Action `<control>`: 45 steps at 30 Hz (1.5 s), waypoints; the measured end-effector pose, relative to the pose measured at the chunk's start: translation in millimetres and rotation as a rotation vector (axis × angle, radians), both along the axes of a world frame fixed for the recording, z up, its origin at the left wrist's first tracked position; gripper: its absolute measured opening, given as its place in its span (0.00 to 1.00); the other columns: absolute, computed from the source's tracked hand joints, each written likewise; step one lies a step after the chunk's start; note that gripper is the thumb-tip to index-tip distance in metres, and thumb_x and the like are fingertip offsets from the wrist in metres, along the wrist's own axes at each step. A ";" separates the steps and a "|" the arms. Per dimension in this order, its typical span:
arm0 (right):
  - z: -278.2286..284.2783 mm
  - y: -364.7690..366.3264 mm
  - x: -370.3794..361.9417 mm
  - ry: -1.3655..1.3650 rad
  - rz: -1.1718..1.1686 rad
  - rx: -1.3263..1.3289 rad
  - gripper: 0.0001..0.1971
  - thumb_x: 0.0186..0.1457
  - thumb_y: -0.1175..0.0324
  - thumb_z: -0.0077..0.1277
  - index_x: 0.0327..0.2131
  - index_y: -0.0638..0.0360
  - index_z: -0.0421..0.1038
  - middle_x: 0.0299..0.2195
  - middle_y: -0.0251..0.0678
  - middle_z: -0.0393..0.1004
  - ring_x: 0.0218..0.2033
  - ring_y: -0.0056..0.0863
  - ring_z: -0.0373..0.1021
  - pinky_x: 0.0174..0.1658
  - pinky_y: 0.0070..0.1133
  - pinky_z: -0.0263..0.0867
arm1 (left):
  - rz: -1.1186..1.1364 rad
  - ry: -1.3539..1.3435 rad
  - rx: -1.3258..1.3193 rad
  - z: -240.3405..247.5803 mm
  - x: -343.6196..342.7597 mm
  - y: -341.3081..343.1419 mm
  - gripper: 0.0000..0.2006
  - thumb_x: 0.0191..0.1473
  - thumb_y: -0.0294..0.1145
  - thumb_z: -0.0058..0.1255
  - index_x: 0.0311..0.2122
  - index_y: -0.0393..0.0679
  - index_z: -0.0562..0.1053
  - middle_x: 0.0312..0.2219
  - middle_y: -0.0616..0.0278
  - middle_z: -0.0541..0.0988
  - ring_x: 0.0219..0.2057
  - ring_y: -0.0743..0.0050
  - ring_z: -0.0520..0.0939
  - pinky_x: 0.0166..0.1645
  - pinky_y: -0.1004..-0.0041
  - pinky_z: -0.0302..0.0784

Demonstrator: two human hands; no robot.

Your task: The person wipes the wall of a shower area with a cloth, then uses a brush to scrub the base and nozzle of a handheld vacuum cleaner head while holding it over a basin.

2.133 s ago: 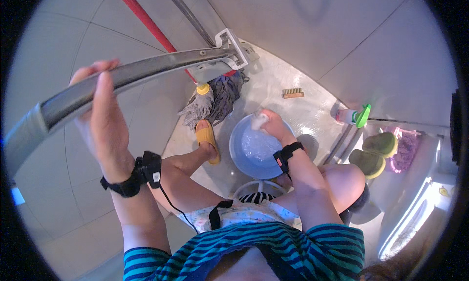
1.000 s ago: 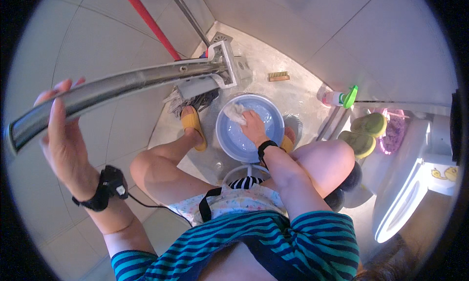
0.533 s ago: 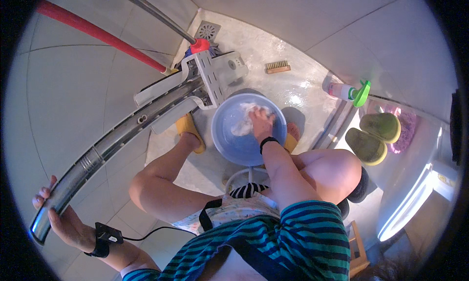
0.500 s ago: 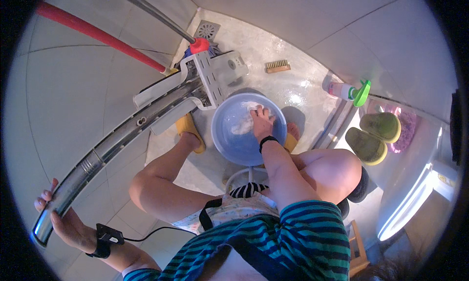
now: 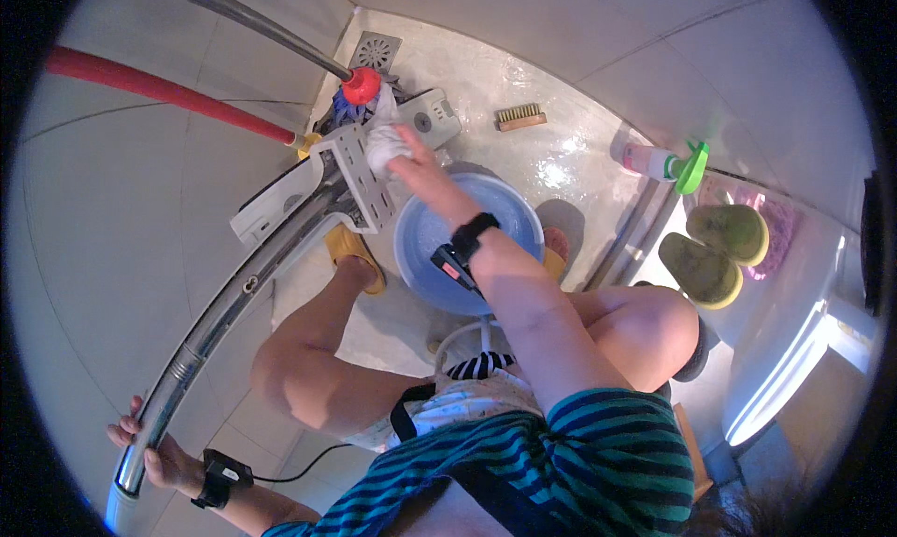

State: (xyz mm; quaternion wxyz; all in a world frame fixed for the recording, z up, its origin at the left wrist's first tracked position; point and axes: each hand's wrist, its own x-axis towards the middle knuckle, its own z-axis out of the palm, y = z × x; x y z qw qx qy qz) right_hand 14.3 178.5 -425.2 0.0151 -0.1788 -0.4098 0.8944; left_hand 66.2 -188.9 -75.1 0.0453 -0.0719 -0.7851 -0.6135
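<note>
My left hand (image 5: pixel 166 458) is wrapped round the lower part of a shiny metal mop handle (image 5: pixel 217 324), which slants up to a white plastic mop head (image 5: pixel 360 184). Beside that head, my right hand (image 5: pixel 422 168) holds a bunched white cloth (image 5: pixel 381 149), its upper end reaching over the head's far side. Below my right forearm stands a round blue basin (image 5: pixel 418 268) with water in it; the arm hides part of it.
Another mop with a red collar (image 5: pixel 361 86) and a red pole (image 5: pixel 173 91) lean at the left. On the floor lie a brush (image 5: pixel 520 118) and a drain cover (image 5: pixel 377 51). To the right are a spray bottle (image 5: pixel 654 163) and green slippers (image 5: pixel 703 268).
My right hand has lifted the white cloth out of the basin and moved it up and left to the mop head. My left hand and the handle have shifted down and slightly right.
</note>
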 end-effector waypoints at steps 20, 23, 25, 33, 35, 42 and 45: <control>-84.8 -12.1 -44.6 0.374 0.073 1.313 0.15 0.39 0.75 0.44 0.36 0.51 0.68 0.37 0.35 0.67 0.40 0.38 0.61 0.43 0.33 0.57 | 0.134 -0.061 -0.022 -16.6 7.5 -8.9 0.18 0.35 0.34 0.55 0.31 0.48 0.59 0.31 0.65 0.67 0.47 0.52 0.64 0.55 0.50 0.45; -104.0 -32.2 -32.2 0.385 0.274 1.489 0.15 0.41 0.73 0.44 0.37 0.47 0.67 0.40 0.34 0.65 0.41 0.36 0.61 0.42 0.35 0.58 | 0.109 -0.065 -0.053 -16.9 2.3 -3.0 0.18 0.35 0.34 0.55 0.31 0.47 0.60 0.31 0.64 0.68 0.47 0.51 0.65 0.55 0.49 0.46; -130.1 -15.2 -40.6 0.210 0.338 1.581 0.14 0.42 0.73 0.43 0.36 0.46 0.67 0.41 0.34 0.64 0.41 0.36 0.61 0.42 0.34 0.59 | 0.090 -0.076 -0.095 -16.1 2.5 4.0 0.18 0.35 0.34 0.55 0.31 0.47 0.60 0.31 0.64 0.67 0.47 0.51 0.65 0.55 0.48 0.46; -96.1 83.3 -24.9 -0.141 0.471 1.606 0.12 0.41 0.76 0.42 0.33 0.54 0.69 0.33 0.40 0.67 0.36 0.40 0.64 0.41 0.29 0.63 | 0.131 0.007 -0.070 -17.0 2.4 15.2 0.17 0.37 0.35 0.54 0.31 0.46 0.60 0.32 0.62 0.67 0.46 0.52 0.65 0.55 0.47 0.47; -45.9 75.3 -2.2 0.103 0.483 1.533 0.11 0.37 0.75 0.44 0.31 0.55 0.68 0.32 0.40 0.67 0.35 0.39 0.64 0.38 0.29 0.63 | 0.082 0.026 -0.027 -18.3 1.5 15.1 0.15 0.38 0.34 0.52 0.31 0.46 0.60 0.31 0.62 0.67 0.44 0.56 0.65 0.55 0.47 0.45; -28.8 40.8 93.5 0.425 1.082 1.403 0.17 0.36 0.70 0.47 0.36 0.53 0.65 0.36 0.34 0.66 0.40 0.33 0.62 0.39 0.30 0.63 | 0.016 0.154 0.137 -12.9 -10.9 34.0 0.14 0.38 0.29 0.52 0.29 0.46 0.59 0.27 0.64 0.63 0.38 0.64 0.65 0.57 0.51 0.42; -77.1 33.9 113.0 0.345 1.177 1.585 0.16 0.39 0.67 0.45 0.37 0.52 0.65 0.38 0.36 0.65 0.44 0.33 0.60 0.43 0.35 0.60 | 0.013 0.212 0.217 -9.8 -14.5 47.1 0.14 0.38 0.28 0.52 0.29 0.46 0.59 0.26 0.65 0.64 0.36 0.66 0.65 0.58 0.52 0.40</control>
